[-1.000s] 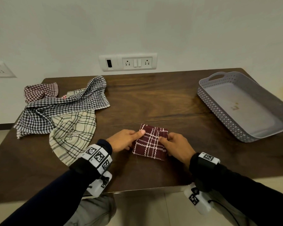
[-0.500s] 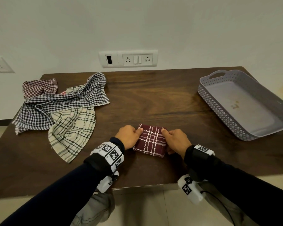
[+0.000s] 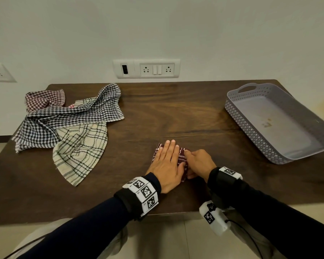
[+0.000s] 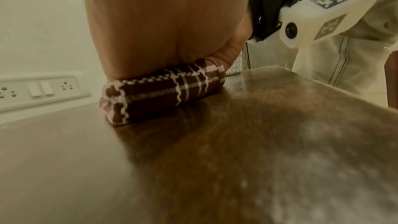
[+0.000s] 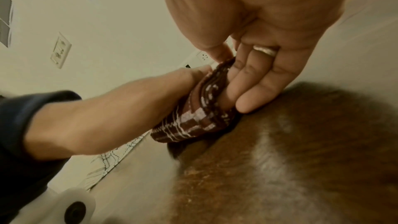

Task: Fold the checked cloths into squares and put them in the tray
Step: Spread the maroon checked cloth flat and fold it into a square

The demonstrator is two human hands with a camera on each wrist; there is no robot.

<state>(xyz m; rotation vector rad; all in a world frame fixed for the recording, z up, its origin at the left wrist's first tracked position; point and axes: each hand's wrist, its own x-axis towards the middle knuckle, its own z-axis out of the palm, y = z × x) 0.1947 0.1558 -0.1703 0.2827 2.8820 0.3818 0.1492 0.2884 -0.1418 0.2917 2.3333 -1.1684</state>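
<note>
Cloths [image 3: 67, 126] lie heaped left; tray [image 3: 251, 128] sits right.

Dark navy sleeves [image 3: 86, 227]; black wrist straps [image 3: 128, 204] bearing white blocks with square black-and-white markers [image 3: 145, 192]; ring [image 5: 265, 50] on right hand; light trousers [image 4: 353, 60].

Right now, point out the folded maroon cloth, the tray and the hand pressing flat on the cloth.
folded maroon cloth [image 4: 163, 91]: left wrist view, on its near folded edge.
tray [image 3: 251, 126]: head view, on its perforated near wall.
left hand [image 3: 166, 161]: head view, on the back of the hand.
</note>
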